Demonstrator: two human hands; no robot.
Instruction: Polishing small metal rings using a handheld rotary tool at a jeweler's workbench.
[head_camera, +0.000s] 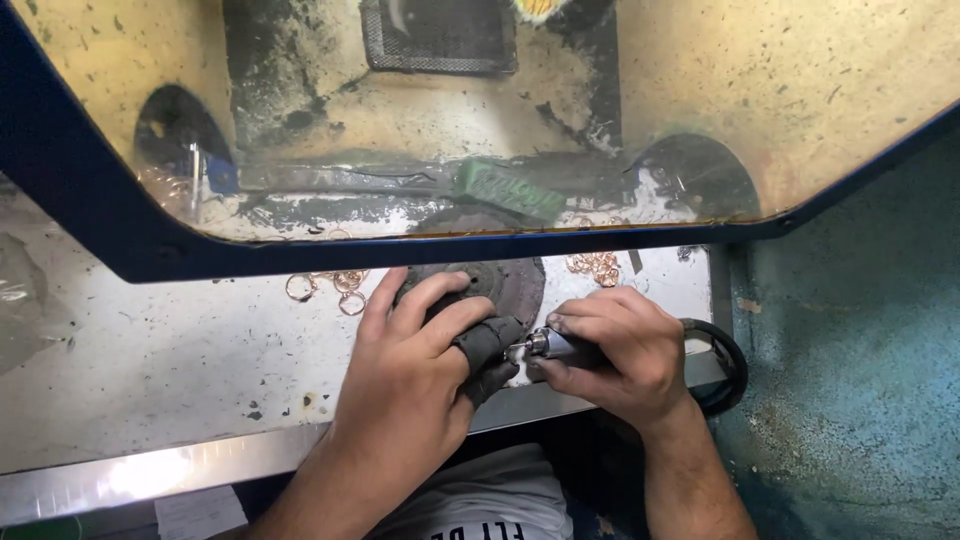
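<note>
Steel, slim and silvery, the handpiece (556, 345) lies nearly level across the front of the bench (150, 360), its bright nose pointing left and its rear running into a black hose (728, 362) that loops off the bench's right end. The right hand (610, 358) is closed round it like a pen, thumb beneath and fingers folded over the top, so only the nose shows. The tip itself is too small to make out.

That nose meets the left hand (415, 375) at its thumb and forefinger, both wrapped in dark, grimy finger guards (492, 345). These two are pinched tight together, but whatever sits between them is hidden by the guards. The other left fingers curl loosely over a round, blackened pad (510, 282) lying on the bench just behind both hands.

Gold-coloured rings lie in two small heaps: one (335, 283) just left of the pad, the other (596, 266) just right of it, both near the hands but not touched. Behind them a scratched clear shield (700, 90) in a blue frame (420, 250) leans over the work. Through it a green bar (505, 188) shows on the dirty floor of the box, with a dark mesh vent (440, 35) at the back.
</note>
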